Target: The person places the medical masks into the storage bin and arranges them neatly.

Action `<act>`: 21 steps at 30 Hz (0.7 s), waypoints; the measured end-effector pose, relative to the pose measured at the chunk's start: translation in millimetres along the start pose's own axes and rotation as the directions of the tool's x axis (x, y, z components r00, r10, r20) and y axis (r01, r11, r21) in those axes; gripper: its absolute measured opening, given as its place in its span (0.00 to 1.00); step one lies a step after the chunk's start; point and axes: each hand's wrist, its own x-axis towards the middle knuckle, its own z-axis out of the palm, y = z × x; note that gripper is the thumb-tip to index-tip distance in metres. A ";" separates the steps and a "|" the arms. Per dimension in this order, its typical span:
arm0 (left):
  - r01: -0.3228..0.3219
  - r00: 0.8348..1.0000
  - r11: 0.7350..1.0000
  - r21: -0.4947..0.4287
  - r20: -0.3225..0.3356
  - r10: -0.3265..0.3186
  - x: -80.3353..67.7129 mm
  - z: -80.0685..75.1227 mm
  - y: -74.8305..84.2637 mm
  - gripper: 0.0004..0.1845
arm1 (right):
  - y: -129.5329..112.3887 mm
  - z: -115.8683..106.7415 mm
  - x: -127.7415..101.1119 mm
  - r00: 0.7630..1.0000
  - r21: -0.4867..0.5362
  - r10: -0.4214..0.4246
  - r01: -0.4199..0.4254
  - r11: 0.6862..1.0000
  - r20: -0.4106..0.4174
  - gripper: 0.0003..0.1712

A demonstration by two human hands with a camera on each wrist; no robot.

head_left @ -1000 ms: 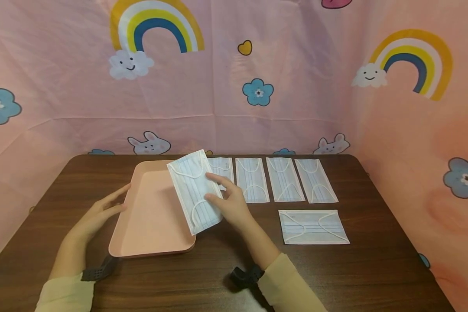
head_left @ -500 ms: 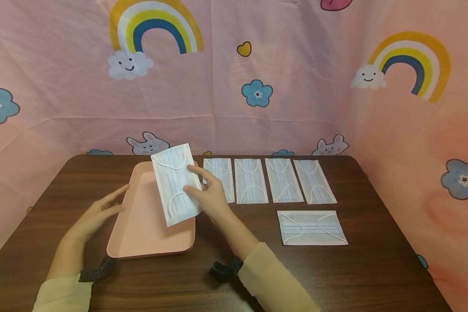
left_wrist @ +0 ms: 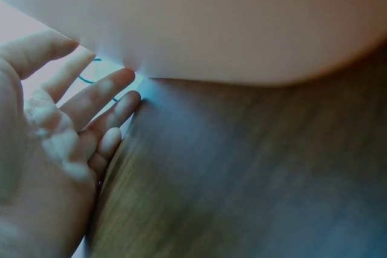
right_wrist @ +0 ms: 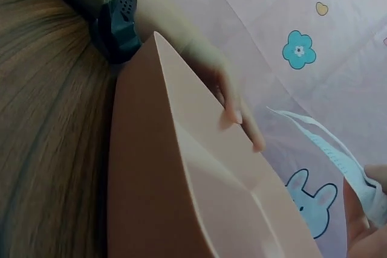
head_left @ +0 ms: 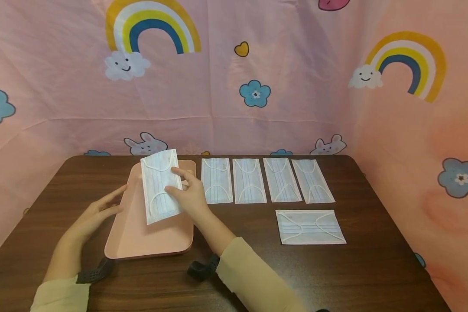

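Over the tray [head_left: 152, 241], my R hand [head_left: 189, 190] pinches a mask [head_left: 157, 184] by its edge — prob. light, floppy, so edge grip's best; L hand [head_left: 89, 220], fingers [left_wrist: 100, 93] near-straight, touches tray.

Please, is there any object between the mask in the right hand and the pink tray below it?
Nothing visible stands between: the right hand holds the mask over the pink tray, with a gap beneath. The left hand is at the tray's left side, out of the way.

Pink patterned cloth [head_left: 296, 86] hangs behind a brown table [head_left: 242, 223].
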 end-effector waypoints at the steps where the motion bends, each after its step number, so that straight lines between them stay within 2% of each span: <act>1: -0.006 1.000 1.000 -0.004 -0.002 0.006 0.2 -0.4 -0.5 0.32 | 1.0 2.4 0.9 1.000 -0.007 0.005 -0.005 1.000 -0.011 0.27; 13: -0.047 0.999 0.999 -0.020 -0.016 0.047 2.2 1.8 -1.8 0.32 | 21.7 25.6 6.1 0.985 -0.047 0.098 -0.106 0.993 -0.139 0.24; 21: -0.045 0.999 0.999 -0.022 -0.017 0.045 0.3 1.9 -1.1 0.32 | 32.6 34.1 0.0 0.983 -0.050 0.127 -0.135 0.990 -0.136 0.22</act>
